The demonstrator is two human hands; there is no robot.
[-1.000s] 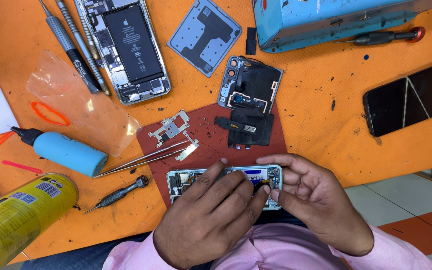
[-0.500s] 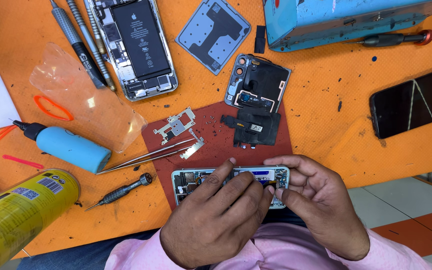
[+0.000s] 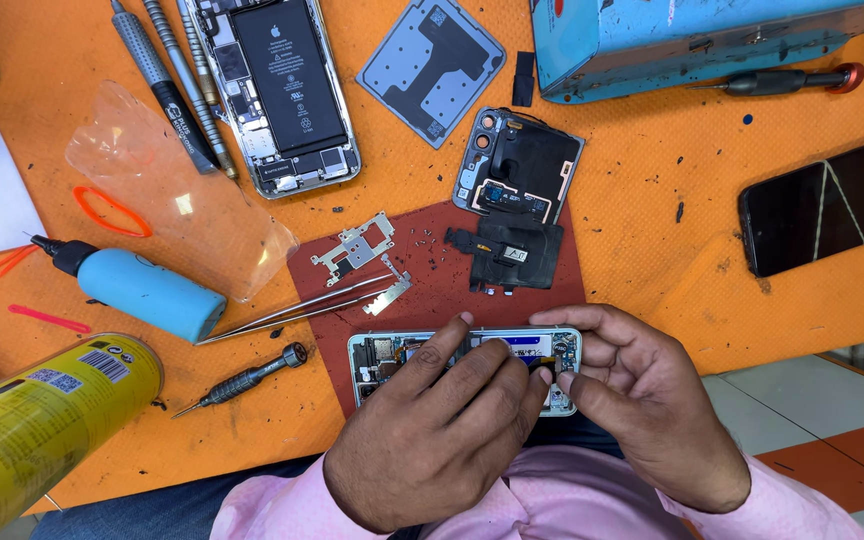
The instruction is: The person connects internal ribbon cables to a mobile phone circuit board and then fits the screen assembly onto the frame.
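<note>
- Left hand (image 3: pixel 432 425) lies over opened phone (image 3: pixel 392 355), fingers bent, pressing inside it.
- Right hand (image 3: pixel 642 400) grips phone's right end, pinching small dark part.
- Phone sits at red mat's (image 3: pixel 552 285) near edge; tweezers (image 3: pixel 297 310), small screwdriver (image 3: pixel 247 380) left.

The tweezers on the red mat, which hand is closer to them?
Left. The left hand lies over the opened phone, just below and right of the tweezers. The right hand sits farther right, at the phone's other end.
</note>
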